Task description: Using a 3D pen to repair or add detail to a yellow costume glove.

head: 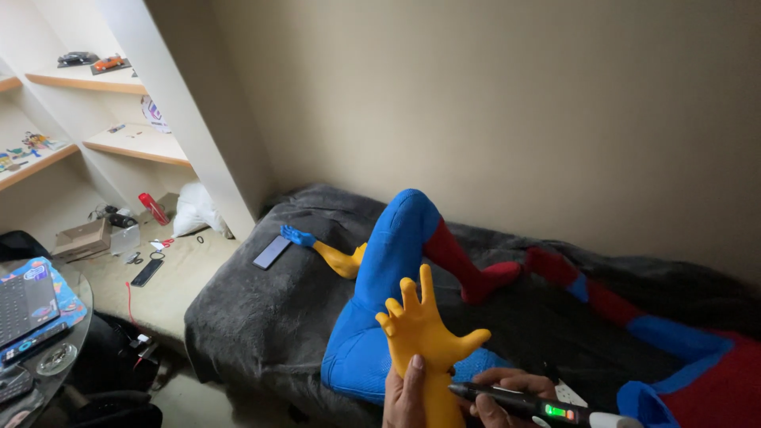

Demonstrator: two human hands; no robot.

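My left hand (pixel 406 396) grips the wrist of a yellow plastic model hand (pixel 422 326), held upright with its fingers spread. My right hand (pixel 507 395) holds a dark pen-shaped tool (pixel 523 404) with a lit green indicator, its tip pointing left at the yellow wrist. Behind them, a figure in a blue and red suit (pixel 396 269) lies on a grey blanket (pixel 261 309). A second yellow limb with a blue end (pixel 325 252) rests beside the blue leg.
A dark flat rectangular device (pixel 272 251) lies on the blanket's far left. White shelves (pixel 119 79) hold toy cars. Cardboard box (pixel 82 238), cables and small items litter the beige floor. A round glass table with a laptop (pixel 24 305) stands at left. A beige wall rises behind.
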